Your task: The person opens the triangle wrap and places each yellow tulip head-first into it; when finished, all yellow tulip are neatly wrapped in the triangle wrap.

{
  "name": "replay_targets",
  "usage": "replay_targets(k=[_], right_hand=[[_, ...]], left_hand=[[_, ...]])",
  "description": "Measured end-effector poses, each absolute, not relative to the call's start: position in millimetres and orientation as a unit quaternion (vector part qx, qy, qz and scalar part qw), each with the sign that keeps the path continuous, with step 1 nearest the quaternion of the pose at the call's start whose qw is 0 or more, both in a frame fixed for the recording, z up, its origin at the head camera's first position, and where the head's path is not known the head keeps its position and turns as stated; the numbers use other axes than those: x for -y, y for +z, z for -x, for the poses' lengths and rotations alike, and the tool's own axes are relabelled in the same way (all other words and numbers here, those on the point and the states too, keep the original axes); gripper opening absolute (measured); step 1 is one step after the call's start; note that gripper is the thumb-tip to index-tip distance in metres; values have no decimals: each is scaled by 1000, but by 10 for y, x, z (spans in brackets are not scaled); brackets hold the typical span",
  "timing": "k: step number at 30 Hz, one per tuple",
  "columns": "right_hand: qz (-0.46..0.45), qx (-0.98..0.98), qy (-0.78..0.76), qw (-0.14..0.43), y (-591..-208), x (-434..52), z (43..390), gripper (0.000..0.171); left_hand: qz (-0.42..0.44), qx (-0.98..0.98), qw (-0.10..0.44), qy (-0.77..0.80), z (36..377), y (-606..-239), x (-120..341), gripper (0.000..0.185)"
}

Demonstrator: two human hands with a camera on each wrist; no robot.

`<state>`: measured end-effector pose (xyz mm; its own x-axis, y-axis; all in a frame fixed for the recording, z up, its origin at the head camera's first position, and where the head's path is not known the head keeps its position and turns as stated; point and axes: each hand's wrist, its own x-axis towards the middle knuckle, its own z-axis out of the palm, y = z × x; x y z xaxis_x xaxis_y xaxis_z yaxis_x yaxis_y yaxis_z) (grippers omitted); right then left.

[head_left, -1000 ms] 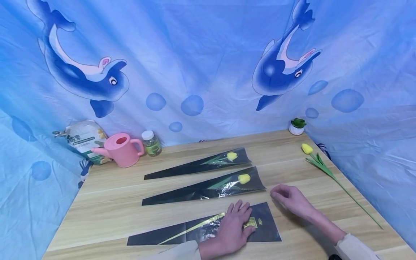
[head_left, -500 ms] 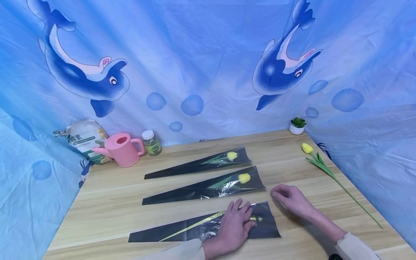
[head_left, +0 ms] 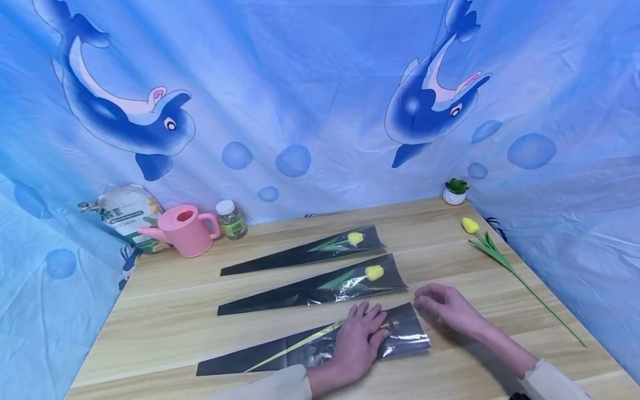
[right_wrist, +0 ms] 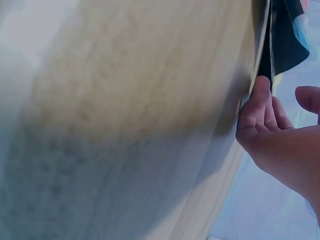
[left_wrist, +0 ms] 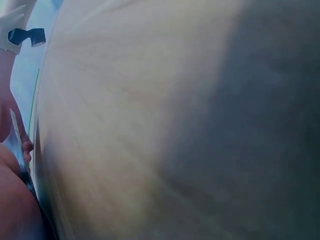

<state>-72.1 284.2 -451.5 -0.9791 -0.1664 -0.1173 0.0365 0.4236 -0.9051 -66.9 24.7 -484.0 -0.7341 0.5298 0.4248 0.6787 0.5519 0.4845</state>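
- The left hand point(head_left: 357, 344) lies flat, fingers straight and spread, pressing down on the nearest sleeve point(head_left: 300, 350); nothing is gripped.
- The right hand point(head_left: 442, 308) rests on the table point(head_left: 165, 311) just beside the wide end of that sleeve, fingers loosely curled and holding nothing. Whether its fingertips touch the sleeve edge cannot be told from the head view.
- The right wrist view shows the fingertips point(right_wrist: 260, 100) close against a dark sheet edge at the table surface.
- The left wrist view is blurred and shows mostly wood grain.
- Sleeves, count three: long, tapered black-and-clear plastic wraps, lying roughly parallel, narrow ends to the left.
- The nearest sleeve lies at the front edge of the table and holds no flower. It bears a yellow-green stripe along its length, and its wide end is glossy and crinkled.
- The middle sleeve point(head_left: 310, 289) and the far sleeve point(head_left: 300, 253) each hold one yellow tulip.
- Tulips, count three: two wrapped, plus one loose tulip point(head_left: 492, 253) lying bare on the right side of the table.
- At the back stand one pink watering can point(head_left: 182, 229), one small jar point(head_left: 230, 219), one bag point(head_left: 125, 214) and one small potted plant point(head_left: 455, 191).
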Motion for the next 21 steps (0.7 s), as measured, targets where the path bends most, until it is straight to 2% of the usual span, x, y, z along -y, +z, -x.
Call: replay_targets(k=[9,14,21], right_hand=[[31,-771,-614,169,-4437,-2815,660,49],[17,-768,-616,172,-4403,-2792,625,64],[31,-753,-633,176,-4367,-2767,571,67]], left_hand=[[339,864,132,-348,695,-4834,-264,38],[336,868,134,-341,689,-4835,-273,38],[338,870,143,-329,673,-4838,-276,38]])
